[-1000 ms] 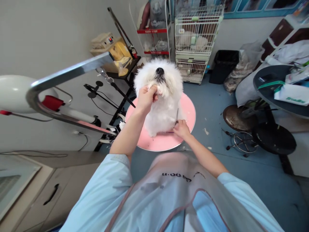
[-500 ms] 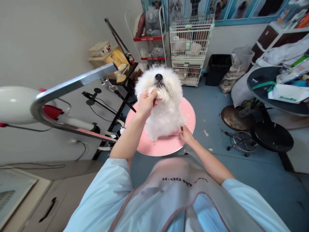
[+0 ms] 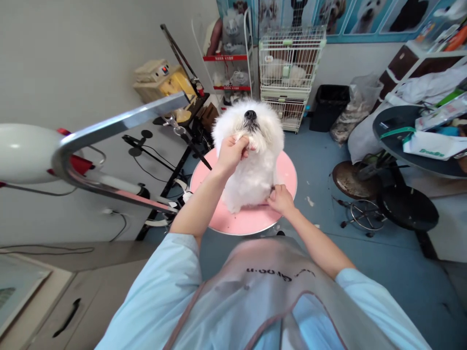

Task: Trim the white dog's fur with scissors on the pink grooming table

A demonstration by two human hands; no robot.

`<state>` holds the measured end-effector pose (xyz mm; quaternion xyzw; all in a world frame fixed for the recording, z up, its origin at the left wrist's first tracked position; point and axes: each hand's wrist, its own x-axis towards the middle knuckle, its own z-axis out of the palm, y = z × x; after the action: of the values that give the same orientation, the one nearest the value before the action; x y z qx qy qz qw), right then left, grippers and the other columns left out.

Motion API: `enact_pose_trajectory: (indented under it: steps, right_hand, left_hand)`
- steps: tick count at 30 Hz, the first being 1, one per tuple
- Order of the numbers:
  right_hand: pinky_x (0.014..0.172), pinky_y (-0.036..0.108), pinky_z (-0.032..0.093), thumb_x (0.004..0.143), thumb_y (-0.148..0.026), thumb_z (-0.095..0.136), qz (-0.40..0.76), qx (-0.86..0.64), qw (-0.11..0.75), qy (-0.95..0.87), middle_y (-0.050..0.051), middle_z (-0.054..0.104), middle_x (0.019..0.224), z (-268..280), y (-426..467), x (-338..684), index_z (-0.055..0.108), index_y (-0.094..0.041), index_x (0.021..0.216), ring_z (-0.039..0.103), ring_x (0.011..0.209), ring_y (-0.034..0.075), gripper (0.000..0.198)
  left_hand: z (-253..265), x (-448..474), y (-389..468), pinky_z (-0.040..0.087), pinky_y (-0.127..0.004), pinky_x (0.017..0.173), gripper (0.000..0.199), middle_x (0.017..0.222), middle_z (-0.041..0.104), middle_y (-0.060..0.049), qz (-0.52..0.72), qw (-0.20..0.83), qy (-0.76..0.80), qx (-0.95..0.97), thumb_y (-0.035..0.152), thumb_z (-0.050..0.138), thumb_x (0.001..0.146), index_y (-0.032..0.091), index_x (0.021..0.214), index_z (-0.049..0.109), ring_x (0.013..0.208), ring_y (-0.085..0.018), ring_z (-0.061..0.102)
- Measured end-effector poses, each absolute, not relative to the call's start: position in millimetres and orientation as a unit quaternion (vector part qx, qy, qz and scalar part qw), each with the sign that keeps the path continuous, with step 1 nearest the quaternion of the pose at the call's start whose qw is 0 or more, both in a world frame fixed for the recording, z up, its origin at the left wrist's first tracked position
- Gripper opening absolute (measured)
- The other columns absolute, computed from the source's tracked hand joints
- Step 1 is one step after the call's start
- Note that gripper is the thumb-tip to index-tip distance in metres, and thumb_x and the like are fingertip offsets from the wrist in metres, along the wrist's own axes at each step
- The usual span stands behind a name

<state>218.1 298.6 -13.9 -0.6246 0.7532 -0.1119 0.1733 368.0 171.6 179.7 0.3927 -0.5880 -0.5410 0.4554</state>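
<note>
Arms (image 3: pixel 204 198), two, bare-forearmed, outstretched.
Left hand (image 3: pixel 233 151): near frame centre, pinched. Right hand (image 3: pixel 281 200): lower, right of centre, curled.

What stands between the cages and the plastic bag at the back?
A black bin, between the cages and the bag, in the head view.

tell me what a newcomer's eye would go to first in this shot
The fluffy white dog likely draws the eye first, sitting mid-picture on a round pink table, nose tipped up, with the person's left grip pinching fur at its chin. Next would probably come the shiny metal bar jutting in from the left, then the white wire cage standing behind the dog.
</note>
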Motion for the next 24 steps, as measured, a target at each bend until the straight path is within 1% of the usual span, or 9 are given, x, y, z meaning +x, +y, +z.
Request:
enact_pose_trajectory:
  steps: [5,8,10,12,15,17,20,22,24]
  right_hand:
    - [0.084,0.034,0.049,0.093,-0.015,0.039,-0.126,-0.611,0.186,0.759,0.016,0.057,0.123,-6.6,295.7,223.1,0.052,-0.014,0.124,0.061,0.103,0.025,0.033]
    - [0.087,0.036,0.049,0.090,-0.022,0.049,-0.125,-0.605,0.179,0.765,0.017,0.057,0.121,-9.0,298.4,221.8,0.052,-0.012,0.123,0.061,0.103,0.027,0.035]
    - [0.090,0.037,0.048,0.088,-0.027,0.055,-0.141,-0.610,0.155,0.764,0.018,0.056,0.121,-8.3,295.7,223.1,0.052,-0.011,0.124,0.060,0.105,0.028,0.039]
    - [0.090,0.036,0.048,0.090,-0.024,0.050,-0.158,-0.608,0.151,0.763,0.017,0.056,0.123,-7.1,292.2,225.3,0.052,-0.012,0.125,0.060,0.106,0.027,0.036]
    - [0.087,0.034,0.048,0.092,-0.015,0.040,-0.165,-0.594,0.188,0.765,0.016,0.058,0.124,-8.4,292.6,226.6,0.052,-0.014,0.124,0.060,0.107,0.025,0.034]
    - [0.087,0.034,0.048,0.091,-0.018,0.044,-0.164,-0.587,0.201,0.767,0.016,0.059,0.122,-10.1,294.5,226.0,0.052,-0.014,0.123,0.060,0.107,0.025,0.034]
    - [0.090,0.037,0.048,0.086,-0.027,0.056,-0.175,-0.603,0.175,0.759,0.017,0.059,0.121,-9.5,292.4,225.4,0.052,-0.012,0.124,0.060,0.106,0.027,0.041]
    - [0.090,0.036,0.048,0.087,-0.024,0.052,-0.186,-0.616,0.162,0.749,0.017,0.058,0.123,-8.3,289.2,225.2,0.051,-0.012,0.126,0.060,0.107,0.027,0.041]
    - [0.088,0.035,0.048,0.089,-0.017,0.043,-0.185,-0.613,0.177,0.747,0.017,0.059,0.123,-8.5,288.4,224.5,0.050,-0.012,0.127,0.060,0.107,0.025,0.038]
  left_hand:
    - [179.0,367.2,172.6,0.027,-0.017,0.038,0.029,0.051,0.058,0.000,-0.549,0.441,-0.587,0.399,0.024,0.061,0.086,0.014,0.059,0.059,0.037,-0.003,0.039]
    - [175.4,367.0,172.6,0.025,-0.017,0.039,0.031,0.042,0.050,0.001,-0.549,0.425,-0.601,0.395,0.025,0.059,0.088,0.014,0.059,0.061,0.036,-0.004,0.038]
    - [172.7,366.8,171.7,0.023,-0.018,0.039,0.032,0.042,0.048,0.002,-0.547,0.428,-0.605,0.391,0.026,0.058,0.088,0.014,0.059,0.061,0.037,-0.004,0.037]
    - [171.0,366.8,170.8,0.023,-0.018,0.039,0.031,0.044,0.050,0.001,-0.546,0.437,-0.602,0.386,0.027,0.060,0.087,0.014,0.059,0.060,0.037,-0.004,0.038]
    - [171.5,367.2,171.3,0.024,-0.018,0.040,0.031,0.044,0.051,0.001,-0.549,0.438,-0.595,0.391,0.025,0.058,0.087,0.014,0.059,0.060,0.038,-0.004,0.038]
    - [173.5,367.2,173.6,0.023,-0.018,0.040,0.032,0.042,0.049,0.001,-0.551,0.431,-0.593,0.399,0.023,0.056,0.089,0.013,0.059,0.062,0.037,-0.004,0.036]
    - [176.8,366.4,178.1,0.023,-0.018,0.041,0.033,0.040,0.046,0.002,-0.550,0.424,-0.592,0.410,0.021,0.055,0.090,0.012,0.059,0.063,0.036,-0.004,0.035]
    - [178.2,366.1,180.0,0.024,-0.018,0.041,0.034,0.041,0.047,0.002,-0.548,0.425,-0.589,0.415,0.021,0.055,0.090,0.012,0.059,0.064,0.037,-0.004,0.035]
    - [178.3,366.7,180.6,0.024,-0.018,0.041,0.034,0.041,0.047,0.002,-0.547,0.428,-0.586,0.418,0.021,0.054,0.091,0.012,0.059,0.064,0.037,-0.004,0.036]
